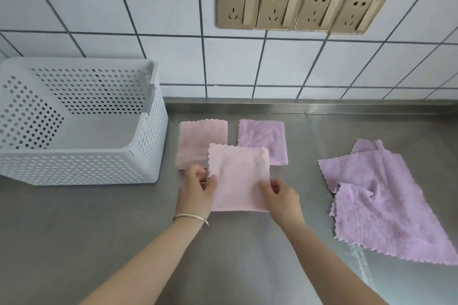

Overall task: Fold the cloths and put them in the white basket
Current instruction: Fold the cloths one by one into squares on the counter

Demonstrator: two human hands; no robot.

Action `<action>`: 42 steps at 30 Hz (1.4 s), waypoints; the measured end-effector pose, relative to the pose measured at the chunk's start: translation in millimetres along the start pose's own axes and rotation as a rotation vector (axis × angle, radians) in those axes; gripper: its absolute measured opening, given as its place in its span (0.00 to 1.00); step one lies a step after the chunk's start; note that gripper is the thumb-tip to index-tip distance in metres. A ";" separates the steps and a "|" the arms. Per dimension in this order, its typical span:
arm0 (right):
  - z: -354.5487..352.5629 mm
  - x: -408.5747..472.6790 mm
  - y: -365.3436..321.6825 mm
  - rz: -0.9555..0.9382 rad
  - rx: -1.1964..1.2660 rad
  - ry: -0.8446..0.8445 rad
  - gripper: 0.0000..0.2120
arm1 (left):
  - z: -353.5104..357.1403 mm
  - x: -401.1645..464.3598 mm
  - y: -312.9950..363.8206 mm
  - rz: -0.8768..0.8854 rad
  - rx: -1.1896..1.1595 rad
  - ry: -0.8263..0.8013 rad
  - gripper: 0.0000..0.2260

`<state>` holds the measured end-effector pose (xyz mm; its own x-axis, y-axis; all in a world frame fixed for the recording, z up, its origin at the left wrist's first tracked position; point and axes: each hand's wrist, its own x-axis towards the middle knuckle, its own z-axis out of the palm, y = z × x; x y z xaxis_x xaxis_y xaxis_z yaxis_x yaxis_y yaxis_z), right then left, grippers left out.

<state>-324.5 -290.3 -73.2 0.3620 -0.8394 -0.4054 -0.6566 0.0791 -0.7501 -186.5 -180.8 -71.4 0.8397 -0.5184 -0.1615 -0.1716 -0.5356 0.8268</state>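
— Two cloths are folded and parked on the steel counter (247, 267): a pink folded cloth (198, 141) beside the white basket (81, 168), and a purple folded cloth (262, 141) just to its right. The basket holds nothing yet, as far as I can see.

— And what you are holding?

— You have the pink cloth (239, 178) by its side edges. Your left hand (198, 190) pinches the left edge, your right hand (280, 193) pinches the right edge, fingers curled on the fabric. It overlaps both folded ones at its far corners.

— Which way does it lie?

— Roughly square, slightly longer front to back, its scalloped edge pointing toward the tiled wall (148, 20).

— What is left?

— Finishing this one, I judge, then the crumpled purple cloth (386, 200) lying well apart on your right, then moving everything into the basket.
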 end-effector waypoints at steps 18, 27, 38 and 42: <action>-32.4 165.7 2.1 0.069 -0.033 0.159 0.14 | 131.3 128.8 50.9 0.170 0.455 -0.218 0.10; -21.9 164.4 7.6 0.026 -0.034 0.210 0.11 | 140.8 122.8 42.3 0.115 0.390 -0.137 0.09; -6.2 174.0 25.6 -0.537 -0.567 0.372 0.15 | 154.5 120.1 31.1 0.524 1.019 -0.367 0.31; -7.4 177.8 28.0 -0.466 -0.833 0.098 0.30 | 154.6 123.9 19.6 0.423 0.993 -0.404 0.34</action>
<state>-283.4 -441.3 -162.5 0.6734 -0.7341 -0.0868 -0.7339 -0.6499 -0.1974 -165.5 -358.6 -158.5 0.4224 -0.8616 -0.2814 -0.8810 -0.4633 0.0960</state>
